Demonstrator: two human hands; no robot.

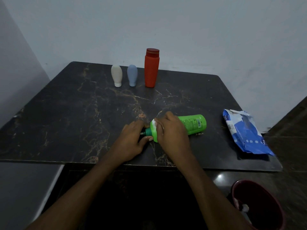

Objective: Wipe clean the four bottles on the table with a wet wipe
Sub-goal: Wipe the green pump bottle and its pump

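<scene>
Near centre, a lying green plastic bottle (pixel 194 124) is gripped by the left hand (pixel 131 141), a white wipe (pixel 155 122) clutched by the right hand (pixel 171 130).

Table (pixel 66 113): black marble pattern, gold-brown veining. Green bottle (pixel 194 124): bright body, darker green cap. Wet wipe (pixel 155 122): white. Tall bottle (pixel 151 72): orange-red, deeper red cap. Cream tube (pixel 116 74): white cap. Pale blue tube (pixel 132 74). Wipes pack (pixel 245 133): blue and white. Bin (pixel 259 185): maroon

Bare left hand (pixel 131 140), bare right hand (pixel 171 130), two bare forearms (pixel 86 185)
</scene>
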